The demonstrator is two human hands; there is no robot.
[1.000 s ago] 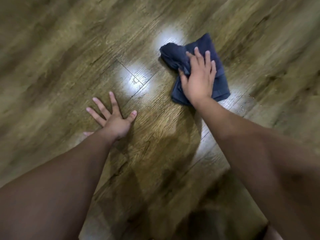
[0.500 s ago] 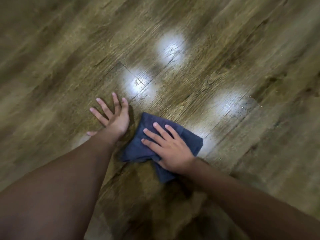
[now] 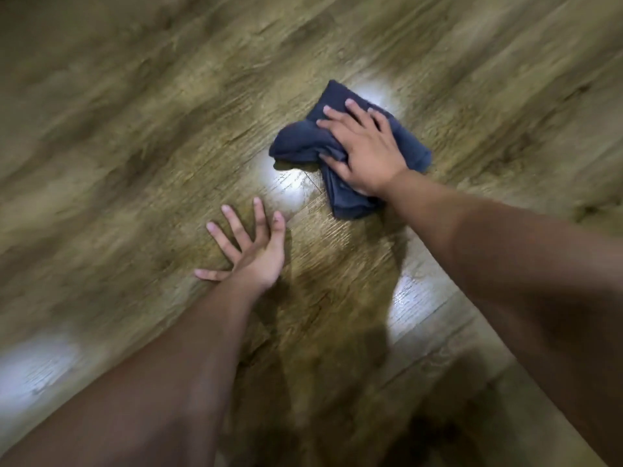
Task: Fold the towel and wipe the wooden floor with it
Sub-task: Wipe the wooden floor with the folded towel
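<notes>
1. As observed, the dark blue towel (image 3: 409,144) lies bunched on the wooden floor (image 3: 135,136), under the right hand (image 3: 365,151).
2. Right-hand fingers (image 3: 337,113) are spread and press flat on the cloth; the left hand (image 3: 258,254) rests splayed on bare floor nearby.
3. Judged soft, light, limp; likely to crumple when pushed. Best controlled by palm pressure over its middle.
4. No brand, label or writing is legible.

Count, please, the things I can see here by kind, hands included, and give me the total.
Hands: 2, the left hand flat on the floor, the right hand pressing on the towel
Towels: 1, the dark blue towel, bunched up
Floors: 1, wooden
Total: 4
</notes>
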